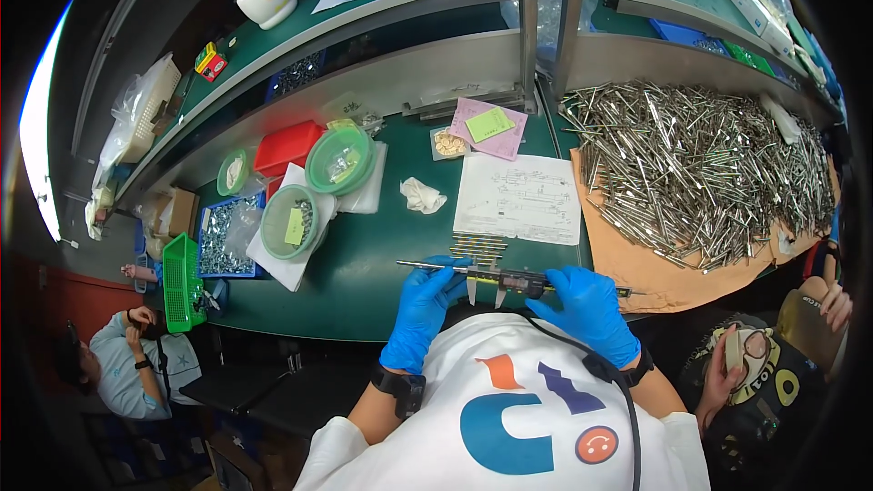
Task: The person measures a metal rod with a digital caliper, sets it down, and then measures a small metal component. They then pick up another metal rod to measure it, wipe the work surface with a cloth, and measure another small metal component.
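My left hand [426, 297], in a blue glove, is closed on a slim metal rod [408, 264] whose end sticks out to the left. A digital caliper [515, 283] lies across in front of me, its jaws pointing down toward my body and standing apart. My right hand [587, 300], also in a blue glove, grips the caliper near its display, and the beam runs out past that hand to the right. How much of the rod lies along the caliper is hard to make out. Just beyond, several short rods [479, 248] lie side by side on the green table [400, 235].
A drawing sheet [518, 198] and pink paper [488, 130] lie ahead. At right, a large pile of metal rods [700, 173] rests on brown paper [627, 277]. Green bowls [314, 159], a red tray [286, 147] and crumpled tissue [422, 196] are left. People sit at both sides.
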The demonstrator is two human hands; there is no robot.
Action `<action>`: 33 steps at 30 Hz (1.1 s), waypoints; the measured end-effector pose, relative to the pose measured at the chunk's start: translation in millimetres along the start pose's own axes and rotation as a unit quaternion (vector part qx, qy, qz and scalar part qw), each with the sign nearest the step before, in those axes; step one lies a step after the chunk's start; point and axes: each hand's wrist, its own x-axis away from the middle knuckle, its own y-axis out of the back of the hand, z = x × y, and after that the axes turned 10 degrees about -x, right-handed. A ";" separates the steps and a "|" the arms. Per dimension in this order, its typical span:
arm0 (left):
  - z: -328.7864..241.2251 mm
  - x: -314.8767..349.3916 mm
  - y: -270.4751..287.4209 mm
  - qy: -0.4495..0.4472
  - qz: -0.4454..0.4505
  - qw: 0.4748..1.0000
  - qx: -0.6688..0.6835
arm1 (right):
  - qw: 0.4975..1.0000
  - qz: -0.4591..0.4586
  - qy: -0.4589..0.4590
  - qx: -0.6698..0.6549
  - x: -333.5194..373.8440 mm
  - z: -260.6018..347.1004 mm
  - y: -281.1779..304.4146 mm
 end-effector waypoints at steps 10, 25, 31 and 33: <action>8.9 0.9 -3.9 -0.002 -0.002 1.000 0.013 | 1.000 -0.016 0.003 -0.010 4.2 -9.3 -6.5; 13.4 0.1 -6.1 -0.004 0.010 1.000 0.000 | 1.000 0.002 -0.008 0.009 3.3 -6.8 -4.2; 14.1 1.2 -7.5 0.002 0.003 1.000 -0.004 | 1.000 0.009 -0.012 0.002 4.5 -9.6 -5.6; 13.8 1.6 -8.8 0.004 0.001 1.000 -0.006 | 1.000 0.009 -0.014 -0.010 4.9 -11.3 -7.1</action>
